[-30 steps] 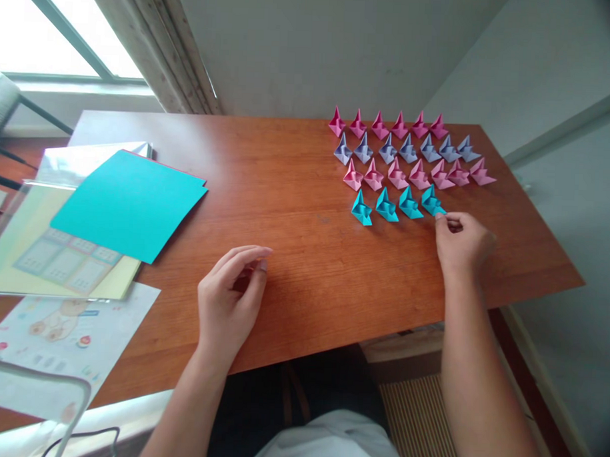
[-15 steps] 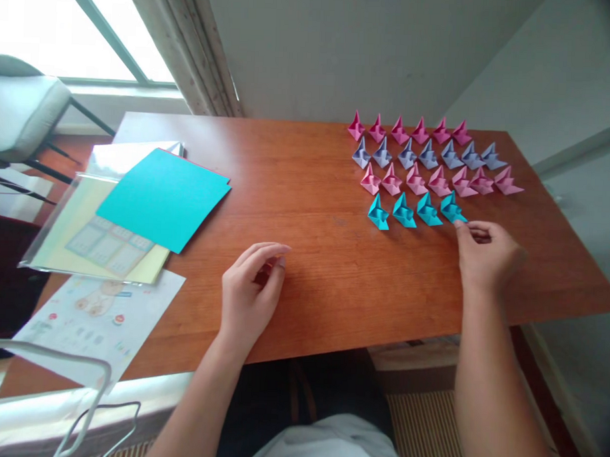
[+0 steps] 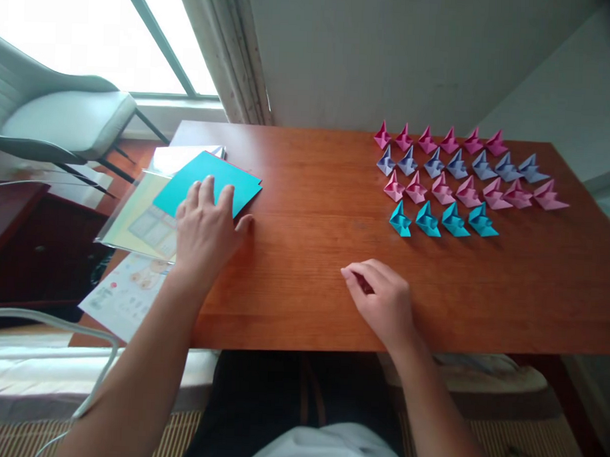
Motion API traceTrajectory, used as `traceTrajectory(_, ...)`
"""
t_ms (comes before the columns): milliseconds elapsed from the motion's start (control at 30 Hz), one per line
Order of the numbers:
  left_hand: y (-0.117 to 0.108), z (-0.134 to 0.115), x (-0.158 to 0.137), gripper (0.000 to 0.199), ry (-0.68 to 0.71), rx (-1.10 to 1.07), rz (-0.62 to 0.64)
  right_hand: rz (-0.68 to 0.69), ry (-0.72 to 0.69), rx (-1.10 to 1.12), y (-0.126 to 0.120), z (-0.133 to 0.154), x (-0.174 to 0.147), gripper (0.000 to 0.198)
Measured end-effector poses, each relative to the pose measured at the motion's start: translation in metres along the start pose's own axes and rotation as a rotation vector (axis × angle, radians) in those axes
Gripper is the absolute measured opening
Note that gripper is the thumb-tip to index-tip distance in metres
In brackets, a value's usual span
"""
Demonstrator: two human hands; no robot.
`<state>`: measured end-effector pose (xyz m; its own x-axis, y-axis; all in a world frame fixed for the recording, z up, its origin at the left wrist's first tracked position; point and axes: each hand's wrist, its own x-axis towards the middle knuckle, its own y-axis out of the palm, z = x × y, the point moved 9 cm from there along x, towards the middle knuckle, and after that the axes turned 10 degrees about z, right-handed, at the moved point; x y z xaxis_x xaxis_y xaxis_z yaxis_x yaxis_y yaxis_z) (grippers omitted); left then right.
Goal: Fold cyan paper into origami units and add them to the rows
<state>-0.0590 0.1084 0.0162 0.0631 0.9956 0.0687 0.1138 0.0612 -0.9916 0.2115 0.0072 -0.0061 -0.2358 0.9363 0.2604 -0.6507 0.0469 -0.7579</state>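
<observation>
My left hand [image 3: 205, 228] is stretched over the stack of teal paper sheets [image 3: 244, 184], fingers spread and nothing held. Whether its fingertips touch the top sheet, I cannot tell. My right hand [image 3: 382, 301] rests near the table's front edge, its fingers curled together and nothing visible in them. Beyond it stands a row of teal folded paper figures [image 3: 455, 220]. Behind that row come light pink figures [image 3: 469, 192], then lavender ones [image 3: 457, 165], and dark pink ones [image 3: 449, 141] at the back.
Under the teal sheets lies a clear plastic packet of yellow paper [image 3: 128, 212]. A white printed sheet [image 3: 127, 299] is nearer me. The wooden table [image 3: 304, 255] meets the wall behind. A chair [image 3: 73, 120] and a white curved tube [image 3: 46, 318] are at the left.
My right hand has left the rightmost teal figure and moved left toward the table's front. My left hand has moved left over the teal sheets and spread its fingers. The view has shifted left.
</observation>
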Motion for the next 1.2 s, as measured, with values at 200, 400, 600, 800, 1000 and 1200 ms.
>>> traceTrajectory(200, 0.013, 0.024, 0.009, 0.046, 0.034, 0.061, 0.076, 0.016, 0.087, 0.091, 0.002, -0.015, 0.001, 0.017)
traceTrajectory(400, 0.010, 0.030, -0.017, 0.045, 0.107, 0.052, 0.089, 0.047, 0.064, 0.091, 0.004, -0.012, 0.001, 0.016)
traceTrajectory(600, 0.001, 0.030, -0.034, 0.032, 0.078, 0.021, 0.043, 0.048, 0.069, 0.096, 0.003, -0.012, 0.001, 0.016)
traceTrajectory(800, -0.008, 0.033, -0.049, 0.022, 0.043, 0.081, -0.014, 0.050, 0.075, 0.104, 0.004, -0.013, 0.002, 0.015)
traceTrajectory(1000, -0.014, 0.043, -0.077, 0.017, -0.006, 0.098, -0.103, 0.058, 0.072, 0.101, 0.003, -0.011, 0.003, 0.016)
traceTrajectory(1200, -0.005, -0.008, -0.101, 0.022, 0.314, -0.118, -0.100, 0.043, 0.078, 0.111, 0.003, -0.013, 0.003, 0.015)
